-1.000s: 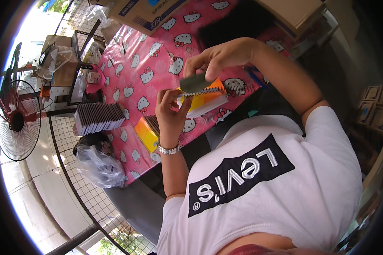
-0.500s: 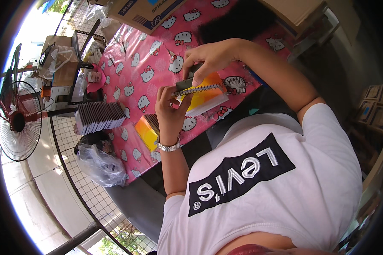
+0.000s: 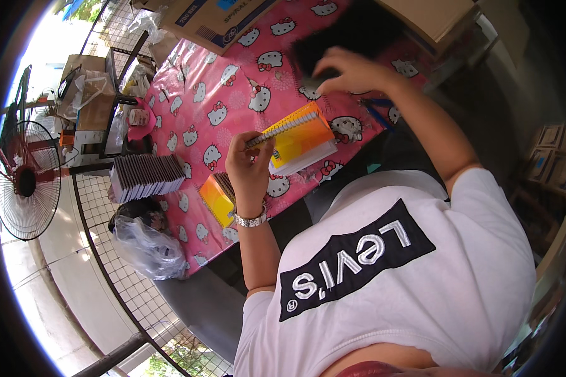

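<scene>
A spiral notebook (image 3: 305, 143) with a yellow-orange cover lies on the pink table, its white page edges toward me. A metal-looking coil (image 3: 292, 125) runs along its spine. My left hand (image 3: 246, 166) is closed in a pinch on the coil's left end, a watch (image 3: 250, 219) on its wrist. Beyond the notebook's right end, my right hand (image 3: 353, 72) is lifted, fingers apart and slightly blurred, with nothing visible in it. It is nearest to a dark fuzzy heap (image 3: 352, 38). Another yellow spiral notebook (image 3: 217, 204) lies left of my left wrist, partly hidden.
A stack of notebooks (image 3: 148, 176) stands at the table's left edge, above a clear plastic bag (image 3: 148, 245). Cardboard boxes (image 3: 214, 22) sit at the far side. Blue pen-like items (image 3: 378, 116) lie at the right edge. A fan (image 3: 28, 179) stands far left.
My right hand has left the coil and moved up and right. The dark grey piece it held by the coil is out of sight. My left hand keeps its pinch.
</scene>
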`<state>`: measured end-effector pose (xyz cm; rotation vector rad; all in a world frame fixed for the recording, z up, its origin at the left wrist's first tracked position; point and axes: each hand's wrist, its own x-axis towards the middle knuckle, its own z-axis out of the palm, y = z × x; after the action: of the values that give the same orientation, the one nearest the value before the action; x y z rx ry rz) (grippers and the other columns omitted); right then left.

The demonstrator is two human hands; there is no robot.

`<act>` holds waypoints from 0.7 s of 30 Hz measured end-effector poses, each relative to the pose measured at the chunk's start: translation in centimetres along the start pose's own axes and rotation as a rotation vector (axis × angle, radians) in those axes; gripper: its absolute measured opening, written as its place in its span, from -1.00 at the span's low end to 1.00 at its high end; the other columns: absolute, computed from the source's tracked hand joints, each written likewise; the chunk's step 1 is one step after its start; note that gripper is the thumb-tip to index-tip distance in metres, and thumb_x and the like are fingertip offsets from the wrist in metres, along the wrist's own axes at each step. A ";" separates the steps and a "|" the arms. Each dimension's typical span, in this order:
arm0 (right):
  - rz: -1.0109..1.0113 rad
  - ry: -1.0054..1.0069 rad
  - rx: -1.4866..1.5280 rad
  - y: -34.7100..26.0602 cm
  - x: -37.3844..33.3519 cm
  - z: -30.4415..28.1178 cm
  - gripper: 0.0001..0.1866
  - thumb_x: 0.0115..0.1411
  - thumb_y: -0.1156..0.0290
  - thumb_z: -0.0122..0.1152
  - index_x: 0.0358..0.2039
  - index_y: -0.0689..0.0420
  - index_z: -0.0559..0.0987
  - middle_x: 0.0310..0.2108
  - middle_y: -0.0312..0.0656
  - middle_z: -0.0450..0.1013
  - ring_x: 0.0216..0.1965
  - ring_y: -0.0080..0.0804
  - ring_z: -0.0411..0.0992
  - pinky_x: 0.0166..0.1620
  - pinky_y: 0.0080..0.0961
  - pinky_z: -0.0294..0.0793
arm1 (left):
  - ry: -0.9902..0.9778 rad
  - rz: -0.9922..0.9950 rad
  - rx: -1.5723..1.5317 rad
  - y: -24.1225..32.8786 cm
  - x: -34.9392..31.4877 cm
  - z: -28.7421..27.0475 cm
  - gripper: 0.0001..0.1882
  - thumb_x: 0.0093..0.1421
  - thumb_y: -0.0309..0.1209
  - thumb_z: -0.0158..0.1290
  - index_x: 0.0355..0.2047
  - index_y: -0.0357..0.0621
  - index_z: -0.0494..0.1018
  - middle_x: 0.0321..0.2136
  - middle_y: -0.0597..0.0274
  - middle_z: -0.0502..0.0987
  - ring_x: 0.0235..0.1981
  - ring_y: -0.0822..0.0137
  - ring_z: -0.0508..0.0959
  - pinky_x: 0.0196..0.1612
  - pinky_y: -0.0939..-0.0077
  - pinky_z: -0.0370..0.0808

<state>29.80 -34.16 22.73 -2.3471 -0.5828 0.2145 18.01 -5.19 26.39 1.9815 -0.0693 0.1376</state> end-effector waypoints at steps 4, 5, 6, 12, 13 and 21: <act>0.329 0.411 -0.387 14.1 -7.5 3.9 -0.41 0.04 0.03 0.39 0.05 0.00 0.51 0.02 -0.01 0.35 0.10 -0.02 0.34 0.11 -0.09 0.37 | 0.077 -0.068 -0.311 -0.1 -0.3 0.6 -0.80 0.25 -0.56 0.15 -0.14 -0.40 0.50 -0.33 0.19 0.60 -0.38 0.47 0.59 -0.31 0.63 0.51; 0.308 0.423 -0.540 16.6 -9.2 5.1 -0.37 0.05 0.07 0.38 0.11 0.00 0.47 0.05 -0.02 0.33 0.13 0.00 0.32 0.15 -0.02 0.33 | 0.084 -0.074 -0.343 0.1 -0.4 0.9 -0.80 0.25 -0.56 0.14 -0.13 -0.41 0.50 -0.32 0.18 0.61 -0.37 0.45 0.60 -0.30 0.62 0.52; 0.226 0.537 -0.559 15.5 -9.1 5.5 -0.37 0.05 0.10 0.38 0.12 0.02 0.45 0.08 -0.03 0.32 0.13 0.01 0.31 0.16 0.01 0.31 | 0.113 -0.082 -0.369 0.2 -0.6 1.1 -0.80 0.26 -0.57 0.12 -0.13 -0.42 0.51 -0.31 0.16 0.61 -0.36 0.44 0.61 -0.29 0.61 0.53; 0.129 0.397 -0.480 7.8 -12.6 11.3 -0.36 0.07 0.20 0.38 0.15 0.12 0.44 0.12 -0.04 0.32 0.16 0.01 0.29 0.20 -0.03 0.28 | 0.200 -0.034 -0.344 0.0 -1.3 2.7 -0.79 0.29 -0.54 0.11 -0.11 -0.44 0.53 -0.31 0.14 0.63 -0.38 0.39 0.64 -0.27 0.58 0.57; 0.167 0.363 -0.451 7.9 -12.7 11.1 -0.38 0.07 0.21 0.38 0.13 0.13 0.46 0.11 -0.03 0.34 0.15 -0.01 0.31 0.19 -0.07 0.31 | 0.212 -0.037 -0.340 -0.2 -1.5 2.9 -0.79 0.29 -0.55 0.11 -0.11 -0.44 0.53 -0.33 0.14 0.63 -0.40 0.39 0.64 -0.29 0.57 0.58; -0.370 0.390 0.237 -6.3 -9.2 3.9 -0.40 -0.05 0.30 0.45 0.05 0.16 0.55 -0.04 -0.08 0.46 0.05 -0.13 0.40 0.12 -0.25 0.41 | 0.355 0.204 0.142 0.9 -1.6 3.1 -0.85 0.21 -0.61 0.16 -0.20 -0.38 0.57 -0.38 0.19 0.61 -0.44 0.43 0.63 -0.37 0.62 0.53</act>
<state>18.23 -32.02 24.02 -1.9383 -0.7354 -0.3198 16.48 -8.41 25.77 2.0590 -0.0317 0.6383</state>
